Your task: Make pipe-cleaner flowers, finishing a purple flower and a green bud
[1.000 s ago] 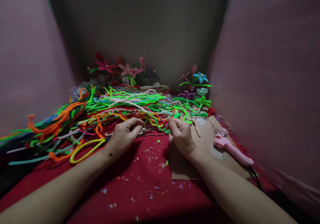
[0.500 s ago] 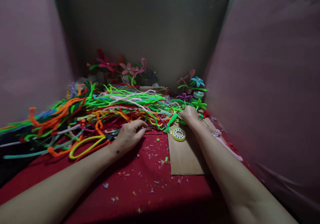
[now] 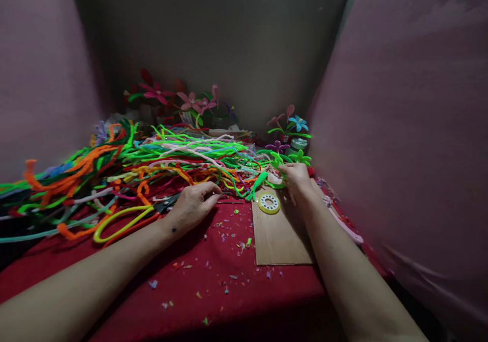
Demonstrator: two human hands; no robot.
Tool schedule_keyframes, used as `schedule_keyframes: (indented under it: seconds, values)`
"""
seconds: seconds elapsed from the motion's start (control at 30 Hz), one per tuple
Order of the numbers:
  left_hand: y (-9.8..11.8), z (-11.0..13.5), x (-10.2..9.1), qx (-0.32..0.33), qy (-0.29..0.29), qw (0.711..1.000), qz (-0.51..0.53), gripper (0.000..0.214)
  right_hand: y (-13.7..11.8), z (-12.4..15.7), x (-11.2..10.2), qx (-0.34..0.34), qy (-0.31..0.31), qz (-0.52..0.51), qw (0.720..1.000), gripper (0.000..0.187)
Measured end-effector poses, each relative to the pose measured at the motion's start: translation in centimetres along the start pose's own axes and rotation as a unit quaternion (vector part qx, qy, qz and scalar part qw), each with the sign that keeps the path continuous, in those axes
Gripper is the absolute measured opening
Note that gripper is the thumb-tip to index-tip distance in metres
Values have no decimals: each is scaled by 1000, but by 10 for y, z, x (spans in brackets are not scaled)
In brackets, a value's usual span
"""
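Note:
My right hand (image 3: 299, 179) is raised over the cardboard (image 3: 284, 243), its fingertips closed on a bright green pipe-cleaner flower (image 3: 276, 162). Just left of it lies a green pipe-cleaner leaf (image 3: 259, 182). My left hand (image 3: 195, 199) rests on the red cloth, fingers curled and thumb close to the forefinger; what they pinch, if anything, is too small to make out. A thin dark rod (image 3: 232, 202) lies by those fingertips. Beside the left wrist are scissors (image 3: 122, 221) with yellow handles. A yellow-rimmed tape roll (image 3: 269, 203) sits on the cardboard.
A large heap of coloured pipe cleaners (image 3: 183, 154) spreads across the left and back. Finished pipe-cleaner flowers (image 3: 156, 93) stand behind it, and a blue flower (image 3: 298, 123) stands near a jar (image 3: 298, 145). Small clippings dot the red cloth (image 3: 183, 301).
My right hand has drawn back slightly and lifted, with the green flower now showing at its fingertips. My left hand stays in place. The whole view has shifted a little.

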State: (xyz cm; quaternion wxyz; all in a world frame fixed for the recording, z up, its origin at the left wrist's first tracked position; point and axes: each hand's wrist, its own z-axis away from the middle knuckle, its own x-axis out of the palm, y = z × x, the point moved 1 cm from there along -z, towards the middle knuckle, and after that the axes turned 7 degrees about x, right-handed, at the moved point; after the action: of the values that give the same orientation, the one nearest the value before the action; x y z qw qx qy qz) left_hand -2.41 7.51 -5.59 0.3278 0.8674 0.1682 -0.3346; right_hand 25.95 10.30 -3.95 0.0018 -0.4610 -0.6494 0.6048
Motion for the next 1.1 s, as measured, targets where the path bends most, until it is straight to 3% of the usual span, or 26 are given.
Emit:
schedule_keyframes:
  seconds: [0.23, 0.5, 0.6, 0.67, 0.77, 0.83, 0.9, 0.97, 1.1]
  values:
    - [4, -1, 0, -32, -7, 999, 23, 18, 6, 13, 4, -9, 15, -90, 996, 26]
    - [8, -1, -1, -73, -2, 996, 54, 20, -14, 27, -6, -78, 81, -112, 987, 24]
    - [10, -2, -1, -117, 5, 988, 97, 20, -26, 36, -8, -100, 97, -178, 974, 28]
    - [14, -3, -2, -145, 7, 978, 150, 20, -36, 45, -6, -84, 22, -306, 948, 27]
    - [22, -4, -6, -194, 11, 951, 242, 21, -51, 64, 0, 37, -170, -452, 875, 26]
    - [26, -5, -8, -221, 17, 923, 316, 25, -59, 79, 6, 105, -291, -482, 820, 26]
    - [27, -5, -9, -237, 24, 891, 386, 30, -64, 94, 11, 139, -345, -487, 790, 23]
    - [26, -5, -7, -243, 21, 866, 436, 35, -67, 108, 17, 147, -365, -477, 786, 21]
    - [25, -2, -1, -238, 7, 842, 483, 27, -68, 127, 27, 132, -390, -411, 814, 21]
